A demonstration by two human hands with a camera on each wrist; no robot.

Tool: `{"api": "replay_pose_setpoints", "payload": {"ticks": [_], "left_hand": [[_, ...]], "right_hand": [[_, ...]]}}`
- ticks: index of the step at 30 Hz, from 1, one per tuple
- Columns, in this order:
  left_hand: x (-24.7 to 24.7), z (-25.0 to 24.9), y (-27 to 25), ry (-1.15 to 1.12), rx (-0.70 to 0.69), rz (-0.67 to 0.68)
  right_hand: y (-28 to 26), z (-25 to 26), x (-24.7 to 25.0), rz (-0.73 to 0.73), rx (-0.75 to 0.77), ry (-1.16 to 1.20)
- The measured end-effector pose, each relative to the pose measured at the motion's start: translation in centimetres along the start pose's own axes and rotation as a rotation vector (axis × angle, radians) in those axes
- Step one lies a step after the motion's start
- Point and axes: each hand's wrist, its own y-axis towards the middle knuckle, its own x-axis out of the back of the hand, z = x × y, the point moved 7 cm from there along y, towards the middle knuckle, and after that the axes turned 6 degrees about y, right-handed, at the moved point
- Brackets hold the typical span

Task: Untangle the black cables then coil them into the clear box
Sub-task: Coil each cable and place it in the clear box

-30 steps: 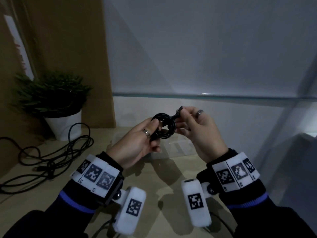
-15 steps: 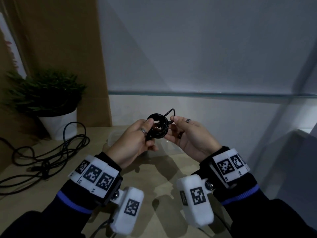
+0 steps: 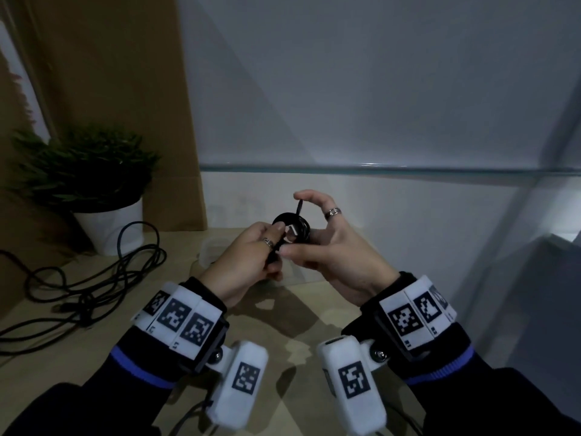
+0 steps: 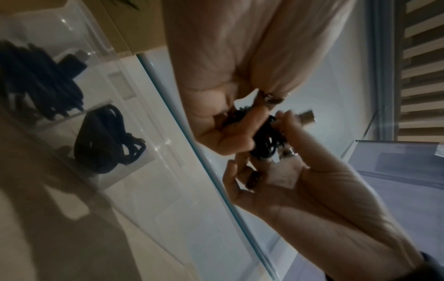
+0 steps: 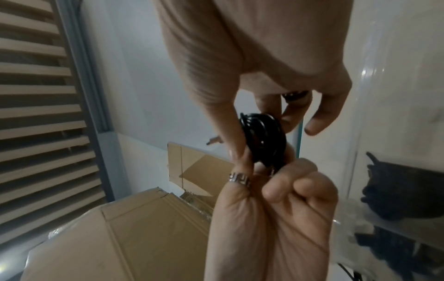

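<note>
A small coiled black cable [image 3: 291, 228] is held between both hands above the tabletop. My left hand [image 3: 276, 243] grips its near-left side, fingers curled. My right hand [image 3: 314, 243] pinches the right side between thumb and fingers, index finger arched over the top. The cable's loose end [image 3: 300, 209] sticks up beside that finger. In the left wrist view the coil [image 4: 266, 136] shows a metal plug [image 4: 308, 117] poking out. The clear box [image 3: 210, 250] lies under the hands, mostly hidden. In the left wrist view the clear box [image 4: 144, 167] holds coiled black cables [image 4: 108, 140].
A tangle of loose black cables [image 3: 94, 278] lies on the table at left. Behind it stands a potted plant [image 3: 107, 228] against a cardboard sheet [image 3: 110, 89]. A glass shelf edge [image 3: 377, 169] runs across the white wall behind the hands.
The right hand has turned and its index finger has lifted over the coil. The cable's loose end now points upward. Both hands kept hold of the coil.
</note>
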Motion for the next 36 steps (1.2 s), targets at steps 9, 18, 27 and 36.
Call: {"api": "replay_pose_setpoints", "payload": {"ticks": [9,18,27,36], "left_hand": [[-0.5,-0.8,-0.4,-0.008,-0.094,0.082],[2.1,-1.0,0.8,0.023,-0.084,-0.111],[3.2,-2.2,0.5,0.053,-0.187,-0.196],[2.2,-2.2,-0.1,0.112,-0.208,-0.153]], "right_hand": [[-0.4,3.2,1.1,-0.302,0.400,-0.457],[-1.6,5.2,0.3,-0.315,0.628,-0.484],[-0.2,1.9,-0.2,0.022,0.213,-0.968],[-0.6,-0.3,-2.4,0.243,-0.049,-0.554]]}}
